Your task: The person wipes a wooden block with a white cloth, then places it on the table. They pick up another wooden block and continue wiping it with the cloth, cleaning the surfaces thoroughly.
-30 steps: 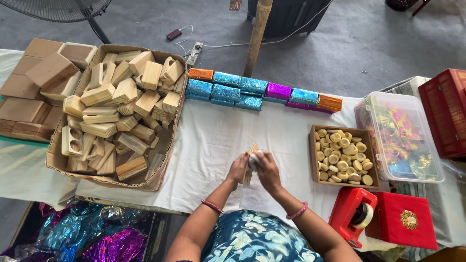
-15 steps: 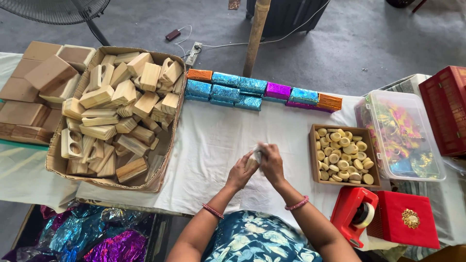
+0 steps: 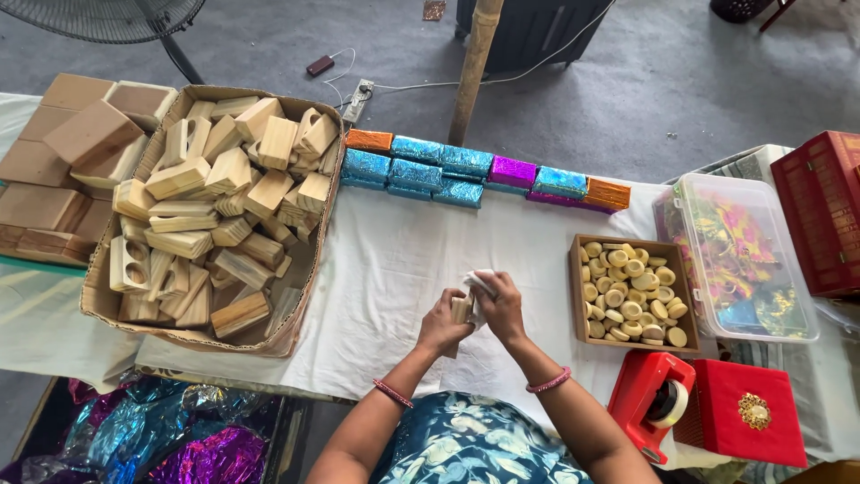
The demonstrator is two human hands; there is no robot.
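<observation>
My left hand (image 3: 442, 327) grips a small wooden block (image 3: 461, 309) over the white tablecloth (image 3: 394, 269). My right hand (image 3: 500, 306) presses a white cloth or paper (image 3: 477, 285) against that block from the right. Both hands meet just in front of my body, at the table's near edge. The block is mostly hidden by my fingers.
A cardboard box (image 3: 296, 327) full of wooden blocks stands at left, larger wooden boxes (image 3: 67, 143) beyond it. Foil-wrapped blocks (image 3: 466, 166) line the far edge. A tray of round wooden pieces (image 3: 627, 291), a clear plastic tub (image 3: 739, 260), a red tape dispenser (image 3: 649, 403) and red boxes (image 3: 748, 412) sit right.
My hands stay together in front of me and have turned the block; the white wrap now shows above my right hand's fingers.
</observation>
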